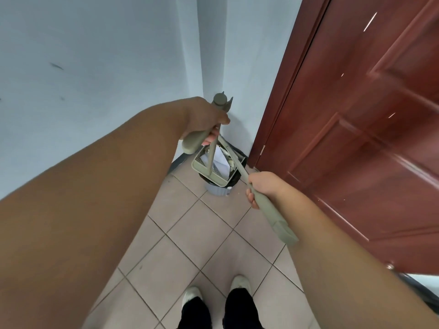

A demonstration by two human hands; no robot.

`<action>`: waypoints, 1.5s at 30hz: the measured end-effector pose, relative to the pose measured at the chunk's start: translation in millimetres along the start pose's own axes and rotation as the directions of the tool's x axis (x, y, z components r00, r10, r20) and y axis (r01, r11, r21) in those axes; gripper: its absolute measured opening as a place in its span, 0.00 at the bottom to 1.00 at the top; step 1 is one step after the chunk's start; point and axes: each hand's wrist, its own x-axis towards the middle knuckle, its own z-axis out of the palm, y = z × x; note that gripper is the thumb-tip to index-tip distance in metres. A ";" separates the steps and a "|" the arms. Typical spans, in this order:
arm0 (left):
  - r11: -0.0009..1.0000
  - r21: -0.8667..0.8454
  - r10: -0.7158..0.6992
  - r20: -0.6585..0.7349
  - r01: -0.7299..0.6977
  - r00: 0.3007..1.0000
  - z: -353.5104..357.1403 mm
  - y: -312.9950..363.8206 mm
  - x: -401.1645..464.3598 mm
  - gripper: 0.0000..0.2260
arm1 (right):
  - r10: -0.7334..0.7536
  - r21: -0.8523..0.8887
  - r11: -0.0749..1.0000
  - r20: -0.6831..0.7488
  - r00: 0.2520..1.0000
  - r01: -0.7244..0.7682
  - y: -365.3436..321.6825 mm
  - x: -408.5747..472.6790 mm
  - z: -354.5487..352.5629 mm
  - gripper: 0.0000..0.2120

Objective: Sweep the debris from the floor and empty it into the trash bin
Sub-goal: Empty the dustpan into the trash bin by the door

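Left arm: nearest the camera, filling the near left and reaching toward the far corner.
Door [370, 129]: dark red panelled wood along the right side.
Walls [95, 55]: pale blue-grey, meeting in a corner at the far middle, with a few dark scuffs on the left.
Floor [190, 245]: beige square tiles with dark grout lines.
Right arm: coming in from the near right toward the middle.
Shoes [240, 284]: white pair under dark trouser legs at the near edge.
Trash bin [217, 191]: small, pale grey, ribbed, with a black liner, standing in the far corner between wall and door.
Dustpan [209, 173]: grey-green, long-handled, hanging right over the bin mouth, with white paper scraps in it.
Debris [219, 161]: crumpled white paper in the dustpan, above the bin; a few specks on the tiles just beside the bin.
Left hand [204, 117]: fingers wrapped round the top of the dustpan handle [194, 141].
Right hand [263, 188]: fingers clamped on the broom handle [268, 210], which slants from the near right down into the dustpan; broom head hidden.
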 end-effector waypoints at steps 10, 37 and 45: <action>0.934 0.346 0.122 -0.070 -0.091 0.990 -0.2 2.2 -7.4 0.07 | 0.000 0.085 0.996 0.016 1.000 -0.001 -11.5 -21.9 6.7 0.10; 0.083 0.957 0.365 0.230 -0.278 0.902 42.6 -7.4 -30.7 0.16 | -0.042 0.412 0.911 0.138 0.990 -0.019 3.2 -33.8 6.6 0.11; 0.084 0.929 0.333 0.315 -0.361 0.889 55.6 -33.1 -31.1 0.05 | -0.090 0.536 0.844 0.150 0.985 -0.005 5.7 -36.3 -12.9 0.12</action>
